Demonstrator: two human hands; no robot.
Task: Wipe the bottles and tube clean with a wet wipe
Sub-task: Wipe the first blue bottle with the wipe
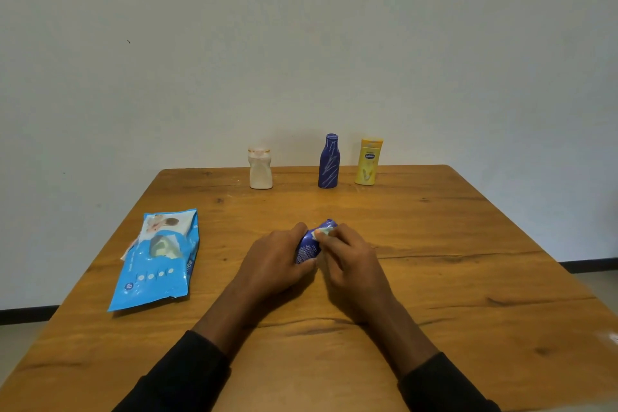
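From my seat at the feed I see both hands meeting near the middle of the wooden table (434, 244), with the blue tube (309, 249) caught between them. My left hand (274, 264) wraps the tube's lower body from the left side, fingers curled shut around it, the thumb tip showing above at the tube's upper left edge. The tube slants up and away from me, its far end poking out beyond the knuckles and leaning slightly right. My right hand (351, 264) comes in from the right, fingers drawn together and pinching a small pale wet wipe (322, 232) against the upper part of the tube, just below its far end. The wipe shows only as a crumpled bit at the fingertips; the rest of it is hidden, so I cannot tell how it is folded. White print on the tube's blue face shows in the gap between the two hands. To the left, well apart from the hands, the blue wipes pack (157, 261) lies flat on the table with its flap lifted. Along the far edge stand three bottles upright: a white bottle (261, 170) on the left, a dark blue bottle (329, 162) streaked with pale marks, and a yellow bottle (368, 162) just beside it on the right.
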